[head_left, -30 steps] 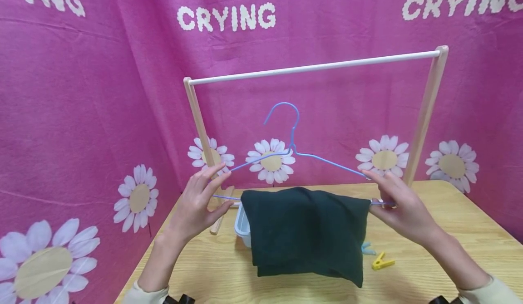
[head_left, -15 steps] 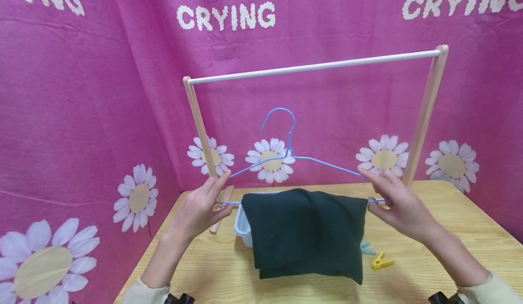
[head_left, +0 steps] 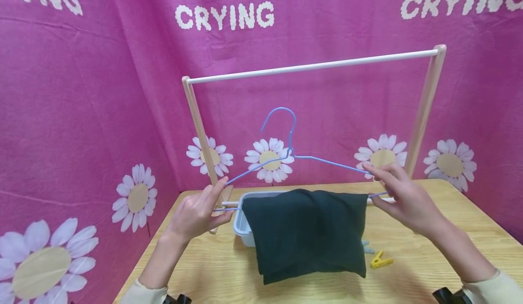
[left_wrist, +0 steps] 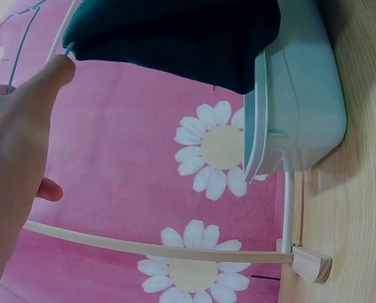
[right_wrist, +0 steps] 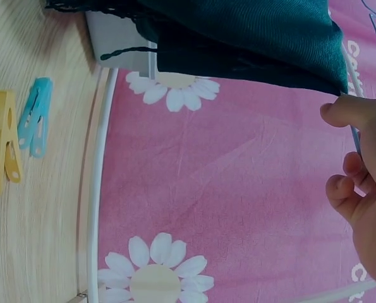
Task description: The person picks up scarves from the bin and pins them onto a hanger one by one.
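Observation:
A blue wire hanger (head_left: 327, 161) is held upright over the table, its hook pointing up and opening to the left. Over its bottom bar hangs a dark green cloth (head_left: 310, 236), folded across the wire; loose threads and a cord-like end show at its lower edge in the right wrist view. My left hand (head_left: 196, 215) pinches the hanger's left corner, thumb by the bottom bar and fingers on the sloping arm. At the opposite corner my right hand (head_left: 406, 199) grips the wire the same way. Both hands are beside the cloth, not on it.
Behind the hanger stands a wooden rack with a white top rail (head_left: 314, 68). A pale blue plastic basin (head_left: 242, 231) is partly hidden behind the cloth. On the table at right lie a yellow clothespin (head_left: 382, 260) and a blue clothespin (right_wrist: 36, 117).
The hanger's hook has dipped slightly, and the cloth's lower edge has swung a little to the right. My left hand sits slightly lower; both hands keep hold of the hanger.

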Demonstrator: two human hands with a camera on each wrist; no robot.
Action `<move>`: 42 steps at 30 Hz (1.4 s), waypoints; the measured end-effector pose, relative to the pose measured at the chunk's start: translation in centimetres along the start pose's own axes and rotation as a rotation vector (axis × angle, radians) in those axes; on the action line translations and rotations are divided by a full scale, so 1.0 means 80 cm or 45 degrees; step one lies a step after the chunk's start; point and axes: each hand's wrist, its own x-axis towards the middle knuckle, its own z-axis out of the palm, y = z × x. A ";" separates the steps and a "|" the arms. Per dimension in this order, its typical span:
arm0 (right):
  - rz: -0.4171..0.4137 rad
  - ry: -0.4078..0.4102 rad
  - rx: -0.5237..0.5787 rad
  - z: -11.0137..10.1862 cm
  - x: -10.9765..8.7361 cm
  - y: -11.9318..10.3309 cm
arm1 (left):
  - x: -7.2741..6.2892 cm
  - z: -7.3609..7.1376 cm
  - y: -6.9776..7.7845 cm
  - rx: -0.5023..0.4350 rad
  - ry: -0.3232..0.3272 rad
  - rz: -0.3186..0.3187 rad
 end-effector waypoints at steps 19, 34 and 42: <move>0.231 -0.033 0.086 -0.007 -0.023 0.007 | -0.016 0.008 -0.004 0.097 0.142 -0.076; 0.365 -0.331 0.373 0.008 -0.068 0.019 | -0.036 0.012 0.000 0.134 0.280 -0.119; 0.398 -0.510 0.421 0.032 -0.095 0.027 | -0.042 0.014 0.000 0.157 0.285 -0.132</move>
